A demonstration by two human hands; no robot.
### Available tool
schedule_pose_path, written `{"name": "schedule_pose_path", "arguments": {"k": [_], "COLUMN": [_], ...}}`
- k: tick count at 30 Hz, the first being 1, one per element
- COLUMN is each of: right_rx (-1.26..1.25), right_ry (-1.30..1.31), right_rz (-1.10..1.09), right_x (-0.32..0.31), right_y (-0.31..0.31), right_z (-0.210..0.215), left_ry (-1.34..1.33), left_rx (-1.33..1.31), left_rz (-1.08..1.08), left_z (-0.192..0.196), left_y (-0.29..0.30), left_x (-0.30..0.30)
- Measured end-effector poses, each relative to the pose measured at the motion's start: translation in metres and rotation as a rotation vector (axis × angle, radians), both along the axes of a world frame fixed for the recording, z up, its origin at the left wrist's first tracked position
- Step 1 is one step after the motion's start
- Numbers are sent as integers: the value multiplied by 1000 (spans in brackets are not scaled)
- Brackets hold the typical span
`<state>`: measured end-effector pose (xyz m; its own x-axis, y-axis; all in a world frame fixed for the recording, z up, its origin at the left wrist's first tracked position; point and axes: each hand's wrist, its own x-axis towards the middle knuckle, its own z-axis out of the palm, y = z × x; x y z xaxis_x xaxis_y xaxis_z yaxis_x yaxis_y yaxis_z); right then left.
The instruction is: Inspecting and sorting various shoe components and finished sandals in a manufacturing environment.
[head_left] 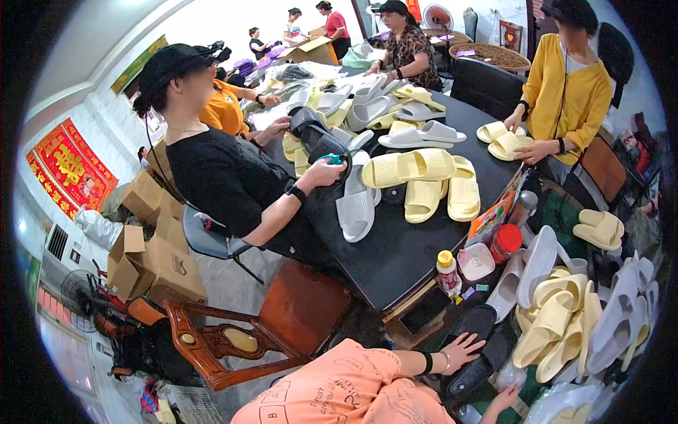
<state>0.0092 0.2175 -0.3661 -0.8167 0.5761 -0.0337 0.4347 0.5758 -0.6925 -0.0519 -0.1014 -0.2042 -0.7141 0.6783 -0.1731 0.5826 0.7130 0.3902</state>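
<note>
My left hand (462,354), with a black band and a bracelet at the wrist, lies with spread fingers over a black slipper (474,326). A second black slipper (482,367) is beside it, partly under the fingers. Lower down, near the bottom edge, my right hand (504,400) has its fingers together at a bit of clear plastic wrap (510,376); the grip is small and partly hidden. To the right of both hands rises a pile of yellow slippers (547,331) and grey slippers (616,339).
A black table (381,265) holds yellow slippers (422,201) and grey ones. Near its corner are a red-lidded jar (506,242), a yellow-capped bottle (447,270) and a phone (424,311). A wooden chair (304,311) stands left. Across, a person in black (226,169) holds a dark slipper; others handle slippers.
</note>
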Motion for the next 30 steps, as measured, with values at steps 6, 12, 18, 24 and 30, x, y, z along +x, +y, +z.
{"name": "schedule_pose_path", "arguments": {"k": [6,12,18,24,30], "right_rx": [-57,221,267,280,-526], "right_ry": [128,207,-159,-97,184], "right_rz": [-112,-9,140,82,-529], "right_x": [14,18,14,38,122], "right_y": [-14,-36,-81,-55,-25], "right_z": [9,58,180,150,93], "left_ry": [-54,-21,79,20,-23], "left_rx": [-61,-135,-115,-171,-235], "left_rz": [-7,-53,-66,-40,-78], "left_z": [-14,-19,-18,-10,7], "left_y": [14,20,19,25,20], "left_x": [-8,-20,-13,-12,-15]}}
